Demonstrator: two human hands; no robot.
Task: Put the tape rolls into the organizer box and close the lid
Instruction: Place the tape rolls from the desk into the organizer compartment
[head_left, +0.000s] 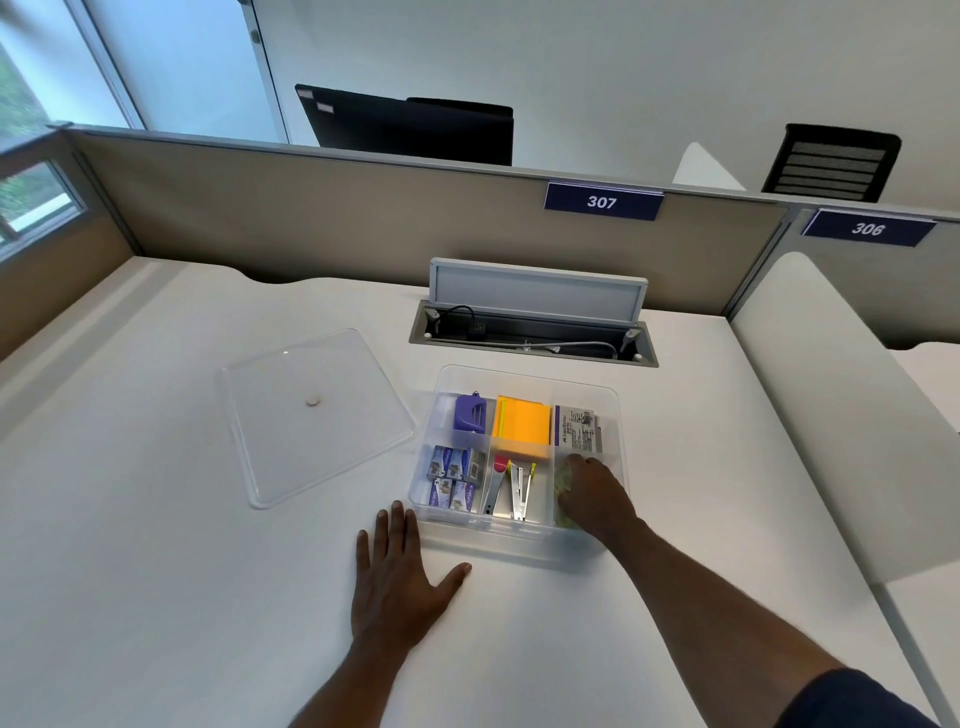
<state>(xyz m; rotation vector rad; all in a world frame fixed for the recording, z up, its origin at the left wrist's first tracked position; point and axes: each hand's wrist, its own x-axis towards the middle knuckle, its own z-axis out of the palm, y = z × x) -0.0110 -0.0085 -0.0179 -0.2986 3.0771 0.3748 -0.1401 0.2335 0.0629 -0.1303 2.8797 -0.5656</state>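
The tape roll (563, 480) is mostly buried under your right hand (592, 493), so all you can see is a pale greenish bit poking out on the left side of your knuckles. It sits in the right-hand compartment of the organizer box (524, 535), toward the near end. Which way the roll's hole faces or how it's lying, you honestly can't tell, there's too much hand over it. Your fingers are curled down onto it inside that compartment; whether you're gripping or just touching isn't clear.

The compartment itself runs long from near to far, and a printed card pack (577, 427) fills its far end. The middle section has orange sticky notes (524, 425) at the back and staple removers (511, 491) up front, lying lengthwise. The left side holds a purple punch (470, 413) and small staple boxes (454, 475).

Your left hand (397, 577) is flat on the desk (156, 597), fingers spread wide, fingertips just beside the box's near-left corner, holding nothing.

The clear lid (311, 410) lies flat on the desk to the left of the box, turned at an angle, not on the box yet. Behind the box is an open cable hatch (535, 322).
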